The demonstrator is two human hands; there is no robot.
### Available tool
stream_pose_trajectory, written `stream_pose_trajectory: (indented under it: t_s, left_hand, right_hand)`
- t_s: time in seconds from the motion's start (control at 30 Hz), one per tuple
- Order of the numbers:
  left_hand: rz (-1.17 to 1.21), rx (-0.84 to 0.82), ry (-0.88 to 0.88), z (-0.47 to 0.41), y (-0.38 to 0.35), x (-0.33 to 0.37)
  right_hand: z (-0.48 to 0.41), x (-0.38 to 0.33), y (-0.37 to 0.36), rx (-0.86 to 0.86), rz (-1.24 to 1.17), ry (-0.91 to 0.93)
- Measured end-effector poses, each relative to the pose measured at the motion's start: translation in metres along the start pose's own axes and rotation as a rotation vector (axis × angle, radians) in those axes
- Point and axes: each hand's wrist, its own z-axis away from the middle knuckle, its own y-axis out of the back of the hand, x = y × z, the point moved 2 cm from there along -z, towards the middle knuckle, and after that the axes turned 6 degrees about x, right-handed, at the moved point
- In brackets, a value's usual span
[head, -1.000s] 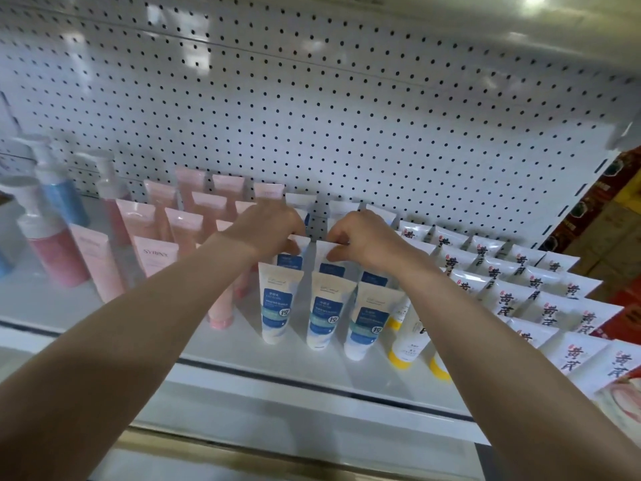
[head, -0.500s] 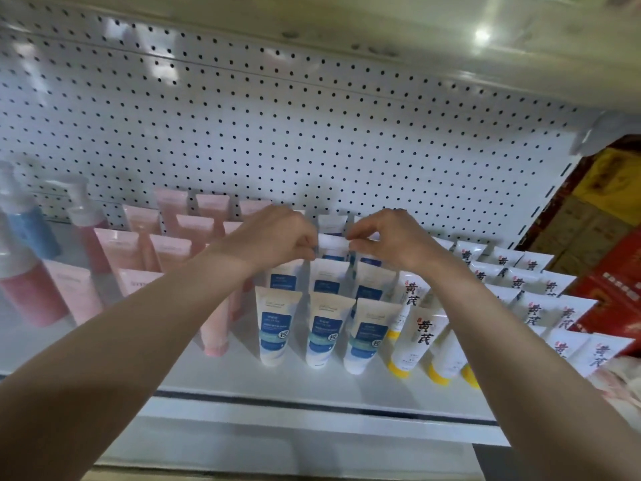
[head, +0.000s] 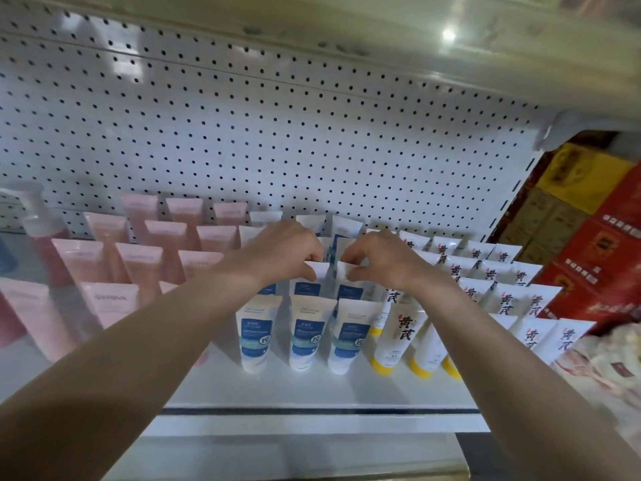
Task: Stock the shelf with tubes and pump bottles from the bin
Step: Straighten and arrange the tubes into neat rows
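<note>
While both bare arms reach in over the front of the shelf (head: 312, 387), the left hand (head: 288, 251) and the right hand (head: 378, 258) come together in the middle, thumbs close but apart. They sit right above the blue-and-white tubes (head: 307, 333). The left hand has its fingers curled and pinches the flat top edge of a second-row tube (head: 316, 272) between thumb and forefinger. The right hand does the same on the neighbouring tube (head: 347, 269), just beside it. Both tubes stand cap-down on the shelf, one row behind the three at the front. More of the same kind stand further back towards the pegboard (head: 277, 133).

Over on the left stands a block of pink tubes (head: 138, 262), several rows deep, all cap-down. Further left is a pump bottle (head: 38, 220) with a white head and a reddish body, badly blurred. To the right of the blue ones are white tubes with yellow caps (head: 399, 328), marked with dark characters. They run in rows out to the end of the shelf.

Past that end, red and yellow cartons (head: 607, 255) are stacked. At the lower right edge lies a pale bundle (head: 607, 369), too smeared to name. Another shelf board (head: 347, 29) hangs overhead, with a bright spot of light reflected on it.
</note>
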Motion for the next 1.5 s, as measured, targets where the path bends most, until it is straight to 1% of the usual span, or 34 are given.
stream_pose_trajectory:
  t_s: [0.3, 0.37, 0.43, 0.5, 0.57, 0.63, 0.8, 0.9, 1.03, 1.23, 1.5]
  left_hand:
    - [0.027, 0.024, -0.001, 0.000, -0.003, 0.000]
    - [0.064, 0.042, 0.021, -0.001, -0.005, -0.002]
    - [0.121, 0.081, 0.050, -0.004, -0.005, -0.006]
    - [0.147, 0.142, 0.069, -0.009, 0.001, -0.009]
    - [0.113, 0.176, 0.091, -0.016, 0.007, -0.012]
    - [0.056, 0.173, 0.120, -0.025, 0.010, -0.015]
    - [-0.008, 0.080, 0.165, -0.043, 0.006, -0.021]
    - [-0.023, 0.019, 0.151, -0.050, 0.000, -0.021]
    - [-0.080, -0.041, 0.120, -0.059, -0.010, -0.022]
    - [-0.092, -0.095, 0.097, -0.067, -0.023, -0.028]
    - [-0.105, -0.103, 0.107, -0.071, -0.026, -0.030]
  right_hand:
    - [0.002, -0.001, 0.002, -0.043, 0.012, -0.022]
    - [0.001, 0.002, 0.002, -0.047, -0.022, -0.026]
    - [0.000, 0.005, 0.005, 0.003, -0.102, -0.027]
    - [-0.005, 0.011, 0.013, 0.106, -0.113, -0.032]
    - [-0.012, 0.018, 0.021, 0.200, -0.098, -0.056]
    - [-0.020, 0.026, 0.024, 0.227, -0.069, -0.077]
    - [-0.037, 0.034, 0.018, 0.124, -0.001, -0.087]
    - [-0.044, 0.034, 0.013, 0.054, 0.009, -0.092]
    - [-0.049, 0.036, 0.008, 0.010, 0.003, -0.094]
    - [-0.052, 0.037, 0.002, -0.004, 0.013, -0.105]
    - [-0.054, 0.038, -0.001, -0.001, 0.024, -0.123]
